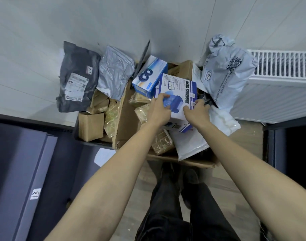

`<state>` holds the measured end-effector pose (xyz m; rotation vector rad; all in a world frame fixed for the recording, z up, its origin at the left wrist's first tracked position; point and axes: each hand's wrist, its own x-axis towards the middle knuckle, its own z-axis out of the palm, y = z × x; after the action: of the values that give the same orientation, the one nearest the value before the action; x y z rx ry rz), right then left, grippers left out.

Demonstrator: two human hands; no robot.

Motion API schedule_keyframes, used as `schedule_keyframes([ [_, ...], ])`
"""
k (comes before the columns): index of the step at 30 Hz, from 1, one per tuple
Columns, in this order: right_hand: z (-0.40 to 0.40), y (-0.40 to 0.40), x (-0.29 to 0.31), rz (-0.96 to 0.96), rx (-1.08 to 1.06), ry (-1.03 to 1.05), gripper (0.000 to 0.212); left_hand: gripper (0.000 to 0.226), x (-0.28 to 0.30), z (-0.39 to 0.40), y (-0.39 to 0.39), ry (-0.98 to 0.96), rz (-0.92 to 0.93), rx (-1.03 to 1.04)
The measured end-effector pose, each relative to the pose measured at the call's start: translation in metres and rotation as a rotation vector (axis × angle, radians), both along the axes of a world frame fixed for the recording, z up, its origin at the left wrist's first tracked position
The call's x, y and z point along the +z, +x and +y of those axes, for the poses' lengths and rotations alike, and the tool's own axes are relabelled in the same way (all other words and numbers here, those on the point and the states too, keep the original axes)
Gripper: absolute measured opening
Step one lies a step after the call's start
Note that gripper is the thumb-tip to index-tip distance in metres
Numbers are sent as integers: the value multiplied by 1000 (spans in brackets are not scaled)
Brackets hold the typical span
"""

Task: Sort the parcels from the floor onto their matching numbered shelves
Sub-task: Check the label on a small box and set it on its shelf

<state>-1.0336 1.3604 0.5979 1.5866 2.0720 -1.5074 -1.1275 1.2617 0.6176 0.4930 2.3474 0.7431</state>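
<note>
A white and blue "Hand Shredder" box [178, 91] sits on top of the parcels in an open cardboard carton [126, 117] on the floor. My left hand [158, 111] grips its left edge, thumb on the printed face. My right hand [197, 111] grips its right lower edge, fingers curled round the side. Behind it lies a second blue and white box [148, 75]. Taped brown parcels [161, 141] and a white padded mailer [190, 145] fill the carton below my wrists.
A dark grey mailer [77, 77] marked 17 and a light grey mailer [114, 70] lean on the wall at left, above small brown boxes [91, 126]. A large pale bag [227, 73] stands beside a white radiator [281, 84]. Dark shelving [27, 171] runs along the left.
</note>
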Motion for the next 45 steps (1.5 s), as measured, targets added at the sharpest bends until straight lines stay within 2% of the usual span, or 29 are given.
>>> schedule_keyframes([
  [3,2,-8,42,-8,-10,36,56,34,41,-5,-5,84,9,15],
  [5,1,-16,76,13,-6,47,54,36,70,-9,-13,151,39,46],
  [9,-8,-36,148,151,8,88,61,40,133,-21,-26,365,100,157],
  [14,-25,-54,225,397,-1,221,38,43,205,-40,-36,557,187,324],
  [20,-66,-53,288,636,82,263,47,44,266,-79,-34,566,358,372],
  [25,-101,-26,310,707,173,304,50,41,295,-119,7,558,448,449],
  [32,-183,45,331,788,433,269,60,42,316,-211,105,535,537,681],
  [37,-263,96,353,903,646,240,46,43,336,-300,185,503,633,870],
  [45,-412,171,372,969,978,83,51,39,350,-445,308,376,762,1196],
])
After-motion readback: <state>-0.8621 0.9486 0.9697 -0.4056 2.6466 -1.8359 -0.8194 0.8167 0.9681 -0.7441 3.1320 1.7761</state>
